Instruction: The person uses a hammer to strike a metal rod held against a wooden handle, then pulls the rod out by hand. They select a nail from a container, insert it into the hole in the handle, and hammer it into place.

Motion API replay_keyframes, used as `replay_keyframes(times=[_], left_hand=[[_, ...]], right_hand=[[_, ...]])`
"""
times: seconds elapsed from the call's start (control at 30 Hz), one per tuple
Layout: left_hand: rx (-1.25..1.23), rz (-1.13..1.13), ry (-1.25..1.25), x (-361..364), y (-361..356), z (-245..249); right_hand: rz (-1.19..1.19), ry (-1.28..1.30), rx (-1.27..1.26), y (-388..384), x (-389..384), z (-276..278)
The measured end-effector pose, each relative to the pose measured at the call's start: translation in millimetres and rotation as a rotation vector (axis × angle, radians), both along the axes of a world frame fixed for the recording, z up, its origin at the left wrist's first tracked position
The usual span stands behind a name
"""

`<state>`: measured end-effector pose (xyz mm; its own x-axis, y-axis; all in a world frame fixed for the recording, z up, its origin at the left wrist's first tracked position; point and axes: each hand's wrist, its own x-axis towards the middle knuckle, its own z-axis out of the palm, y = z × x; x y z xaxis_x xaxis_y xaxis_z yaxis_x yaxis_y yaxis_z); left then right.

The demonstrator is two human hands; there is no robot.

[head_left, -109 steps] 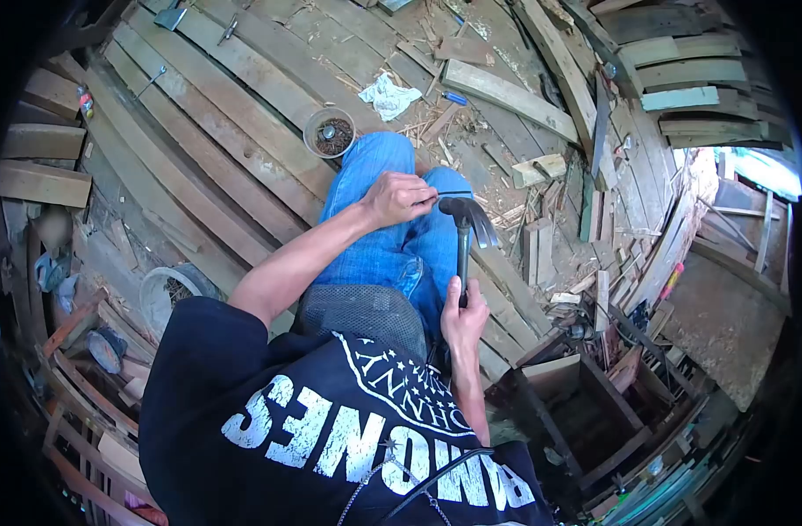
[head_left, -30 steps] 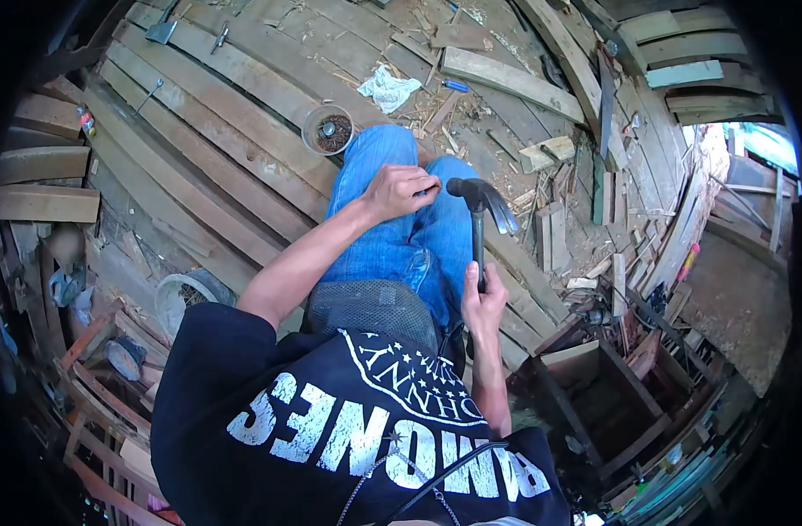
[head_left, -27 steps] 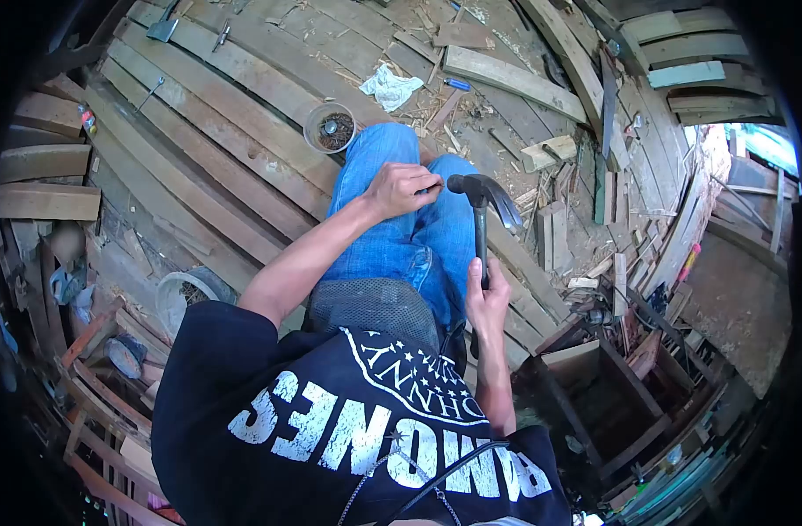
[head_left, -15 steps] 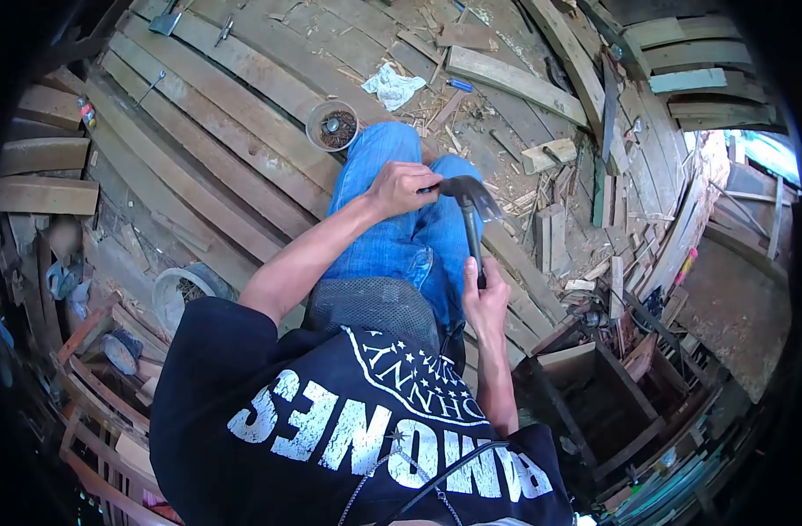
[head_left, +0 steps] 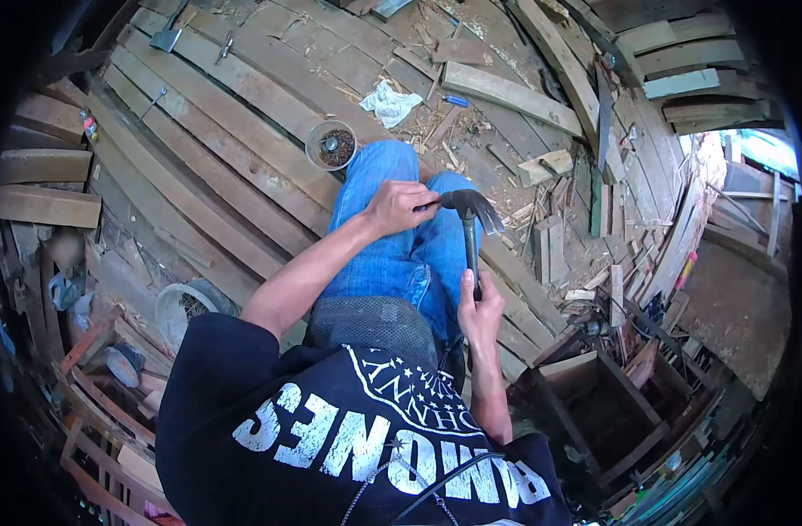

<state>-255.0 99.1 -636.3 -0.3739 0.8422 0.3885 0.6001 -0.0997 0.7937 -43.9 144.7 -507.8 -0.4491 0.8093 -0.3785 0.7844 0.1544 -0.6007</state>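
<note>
My left hand [head_left: 397, 207] rests on my right knee, in blue jeans [head_left: 392, 254], with its fingers pinched on a small nail [head_left: 428, 206]. My right hand [head_left: 480, 310] grips the dark handle of a claw hammer [head_left: 472, 210] low down. The hammer stands upright with its head level with the nail, touching or almost touching it. The nail's tip is hidden by my fingers.
A round tin of nails [head_left: 331, 145] sits on the plank floor [head_left: 234, 131] beyond my left knee. A white rag [head_left: 389, 102], a blue pen [head_left: 456, 100] and offcuts lie farther off. A pail [head_left: 187, 303] stands at left, an open wooden box [head_left: 589, 408] at lower right.
The hammer head, held a little to the right of my left hand a second ago, has come back down against the nail. My left hand has stayed on the knee.
</note>
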Motion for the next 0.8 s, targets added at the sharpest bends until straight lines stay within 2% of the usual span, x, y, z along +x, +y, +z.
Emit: replay_keyframes(times=[0.13,0.2,0.37,0.5,0.67,0.8], left_hand=[[0.022,0.004,-0.013,0.1,-1.4,-0.8],[-0.026,0.031,-0.091,1.0,-2.9,0.3],[-0.130,0.003,-0.109,-1.6,-1.8,2.8],[-0.189,-0.004,-0.063,-1.6,0.5,0.1],[-0.195,-0.018,-0.091,-2.4,1.9,-0.8],[-0.201,-0.016,-0.101,-3.2,0.6,-0.8]], right_hand=[[-0.032,0.013,-0.029,-0.2,5.2,-1.9],[-0.085,0.036,-0.062,0.8,8.7,-5.2],[-0.139,0.078,-0.069,1.9,14.9,-9.0],[-0.114,0.082,-0.063,0.1,11.9,-4.9],[0.020,-0.071,0.002,2.2,1.1,7.6],[-0.035,-0.002,-0.047,-2.6,2.0,5.1]])
